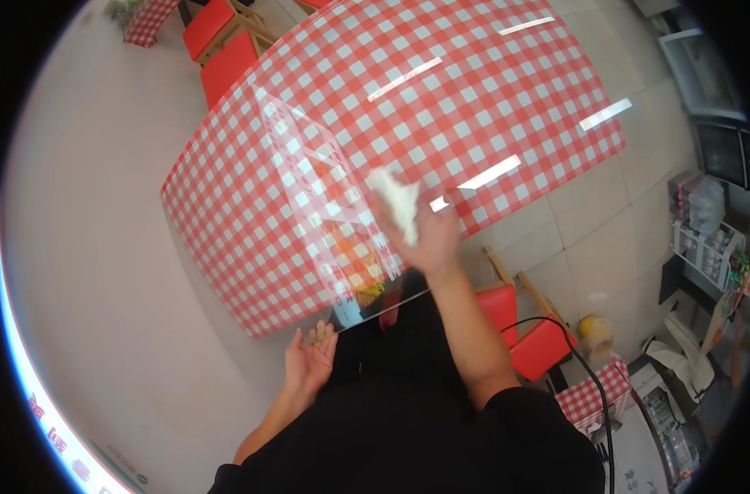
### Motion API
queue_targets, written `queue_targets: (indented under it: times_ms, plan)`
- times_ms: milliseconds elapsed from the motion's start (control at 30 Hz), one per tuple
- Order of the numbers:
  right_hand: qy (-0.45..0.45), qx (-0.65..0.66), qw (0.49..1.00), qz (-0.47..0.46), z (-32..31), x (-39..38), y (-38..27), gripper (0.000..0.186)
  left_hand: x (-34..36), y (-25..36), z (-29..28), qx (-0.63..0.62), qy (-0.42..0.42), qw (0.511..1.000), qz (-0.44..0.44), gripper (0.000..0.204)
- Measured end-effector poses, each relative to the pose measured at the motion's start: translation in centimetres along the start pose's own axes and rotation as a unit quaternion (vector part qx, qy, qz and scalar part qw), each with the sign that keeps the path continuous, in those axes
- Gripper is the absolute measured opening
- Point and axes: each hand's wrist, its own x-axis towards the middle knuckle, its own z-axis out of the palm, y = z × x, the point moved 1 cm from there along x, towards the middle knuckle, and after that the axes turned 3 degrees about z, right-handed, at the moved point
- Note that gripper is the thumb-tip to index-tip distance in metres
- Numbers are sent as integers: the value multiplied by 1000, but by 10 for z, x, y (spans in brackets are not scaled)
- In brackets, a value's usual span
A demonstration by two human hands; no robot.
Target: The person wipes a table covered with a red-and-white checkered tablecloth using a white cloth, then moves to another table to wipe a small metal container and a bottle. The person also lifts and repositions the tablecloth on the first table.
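Observation:
A table with a red-and-white checked cloth [218, 214] fills the middle, under a clear glossy top [383, 309] that reflects lights. My right hand [428, 230] is closed on a white crumpled cloth or tissue [398, 202] over this top, slightly blurred. My left hand [311, 362], palm up, has its curled fingers at the near edge of the clear top, gripping it from beneath. A translucent reflection with yellow and orange patches shows on the top, left of my right hand.
Red chairs [227, 70] stand beyond the table and another red chair [539, 346] at the near right. A pale wall [87, 230] curves along the left. Along the right are a small checked table [589, 391], racks and bags [704, 230]. A black cable [593, 379] hangs at lower right.

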Motion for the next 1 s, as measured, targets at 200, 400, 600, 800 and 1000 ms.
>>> queue_targets:
  times_ms: [200,400,600,800,1000]
  plan:
    - [79,43,995,-51,-37,-48,31,73,10,-8,9,11,20,1000,16,42]
    - [201,-56,976,-65,-17,-98,62,78,23,-13,3,9,12,1000,24,40]
    - [305,-217,923,-88,-13,-108,64,75,41,-19,-1,-8,-12,1000,26,38]
    - [351,-353,866,-45,-34,-97,53,29,59,-25,-14,-34,-76,996,35,29]
    - [385,-366,847,-16,-51,-89,38,29,67,-11,-50,-17,-71,996,57,32]
